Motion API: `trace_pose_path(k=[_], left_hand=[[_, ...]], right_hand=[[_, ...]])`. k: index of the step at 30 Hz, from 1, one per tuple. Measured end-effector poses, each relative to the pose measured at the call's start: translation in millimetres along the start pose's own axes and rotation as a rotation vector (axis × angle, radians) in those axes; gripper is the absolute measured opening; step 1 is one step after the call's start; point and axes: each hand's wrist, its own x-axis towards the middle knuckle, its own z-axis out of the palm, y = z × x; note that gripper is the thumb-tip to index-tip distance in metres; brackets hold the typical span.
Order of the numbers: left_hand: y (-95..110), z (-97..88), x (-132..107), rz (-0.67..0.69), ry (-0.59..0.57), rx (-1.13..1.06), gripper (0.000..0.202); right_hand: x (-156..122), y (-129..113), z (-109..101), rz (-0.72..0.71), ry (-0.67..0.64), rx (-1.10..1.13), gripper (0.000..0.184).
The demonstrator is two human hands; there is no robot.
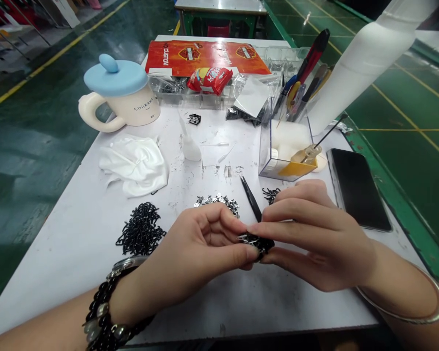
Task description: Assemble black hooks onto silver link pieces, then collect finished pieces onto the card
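At six o'clock, black links (258,242) shine darkly; at twelve, an orange-red card (208,57) carries yellow-and-black badges; at ten, a cream mug (141,109) wears a pale blue lid (115,80).

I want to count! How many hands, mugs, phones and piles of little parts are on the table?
Hands: 2 (left hand, right hand)
Mugs: 1 (blue-lidded mug)
Phones: 1 (phone)
Piles: 3 (black pile, silver pile, small black pile)
Total: 7
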Motion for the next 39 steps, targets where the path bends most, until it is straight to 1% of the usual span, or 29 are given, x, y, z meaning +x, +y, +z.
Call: trace_pose_path(k=[9, 13, 17, 19, 23, 25, 28, 33, 36, 39], left_hand=[[1, 1.7, -1, -0.041, 0.029, -0.04, 0.018], [0, 4.1, -1, -0.025, 0.013, -0.082, 0.021], [-2, 3.2, -2, -0.013, -0.005, -0.095, 0.02], [-2, 1.3, -2, -0.029, -0.027, -0.108, 0.019], [-2, -2.6, -1, -0.098, -0.145, -0.187, 0.019], [-2, -3.4, 1, -0.126, -0.199, -0.235, 0.019], [-2, -3.9, 3, -0.155, -0.239, -0.273, 0.018], [-3, -7.4, 5, -0.187, -0.271, -0.269, 0.019], [-3, -9.8, 6, -0.202, -0.248, -0.25, 0.019], [-1, -9.4, 5, -0.184, -0.223, -0.22, 0.017]], right_hand=[[-1, -2, 1, -0.001, -0.002, -0.056, 0.033], [0, -1, 1, 0.009, -0.021, -0.018, 0.037], [1, -2, 0, 0.029, -0.01, 0.052, 0.038], [3, -3, -1, 0.039, -0.002, 0.086, 0.036], [5, -5, -5, 0.051, 0.024, 0.163, 0.029], [6, -5, -6, 0.051, 0.025, 0.19, 0.029], [5, -5, -6, 0.055, 0.025, 0.194, 0.03], [3, -5, -5, 0.088, 0.016, 0.19, 0.027], [1, -6, -3, 0.12, 0.014, 0.178, 0.026], [0, -6, -3, 0.121, 0.003, 0.158, 0.025]])
